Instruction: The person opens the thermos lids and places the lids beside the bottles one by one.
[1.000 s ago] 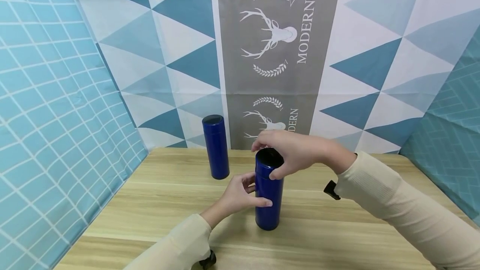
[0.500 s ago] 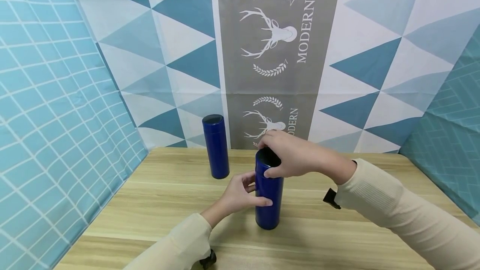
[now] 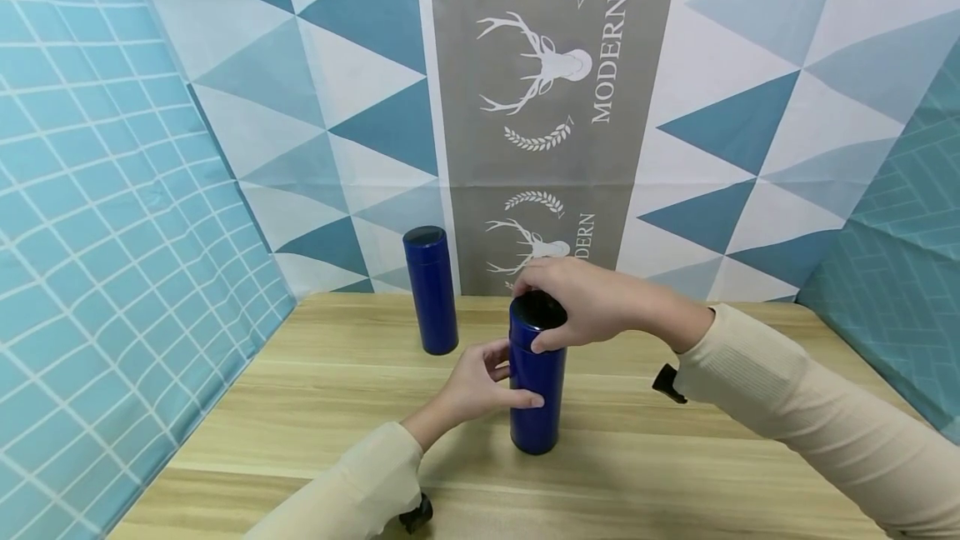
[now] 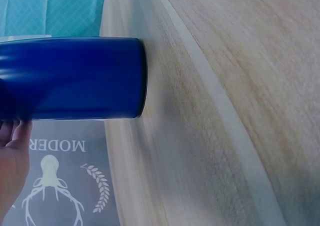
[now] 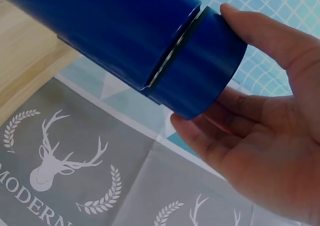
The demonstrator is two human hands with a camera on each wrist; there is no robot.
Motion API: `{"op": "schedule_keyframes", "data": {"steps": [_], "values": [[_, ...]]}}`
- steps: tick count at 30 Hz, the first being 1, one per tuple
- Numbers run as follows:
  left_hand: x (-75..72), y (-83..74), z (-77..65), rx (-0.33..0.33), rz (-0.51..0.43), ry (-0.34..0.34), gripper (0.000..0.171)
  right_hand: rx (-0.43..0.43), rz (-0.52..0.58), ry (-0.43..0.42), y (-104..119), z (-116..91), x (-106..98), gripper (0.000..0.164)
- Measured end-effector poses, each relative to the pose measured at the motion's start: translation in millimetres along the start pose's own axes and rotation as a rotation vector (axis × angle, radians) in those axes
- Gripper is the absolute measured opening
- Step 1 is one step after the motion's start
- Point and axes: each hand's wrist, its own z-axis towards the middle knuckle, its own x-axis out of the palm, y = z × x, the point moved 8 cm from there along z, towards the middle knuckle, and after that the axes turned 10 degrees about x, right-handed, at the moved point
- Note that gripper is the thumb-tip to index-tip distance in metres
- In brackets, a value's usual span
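Observation:
A blue thermos flask [image 3: 537,425] stands upright on the wooden table in front of me. Its lid [image 3: 538,311] is blue round the side with a dark, shiny top. My left hand [image 3: 480,380] holds the body from the left, thumb across the front. From above right, my right hand [image 3: 588,302] grips the lid between thumb and fingers. A narrow gap with a thin bright edge separates lid [image 5: 202,63] and body [image 5: 115,28] in the right wrist view. The flask's lower end [image 4: 95,78] shows in the left wrist view; its base rests on the table.
A second blue flask [image 3: 432,290] with a dark top stands upright farther back on the left. The wooden table [image 3: 675,457] reaches a patterned backdrop [image 3: 375,123] behind, with a blue tiled sheet [image 3: 97,190] along the left side.
My right hand shifts slightly round the lid, turning one way and then back, its thumb sliding across the rim. The left hand and flask keep their place.

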Motion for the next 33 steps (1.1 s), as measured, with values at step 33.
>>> {"op": "schedule_keyframes", "data": {"steps": [33], "values": [[0.8,3.8,0.1,-0.014,0.003,0.005,0.067,-0.217,0.120,0.075,-9.7,2.4,-0.9,0.056]]}}
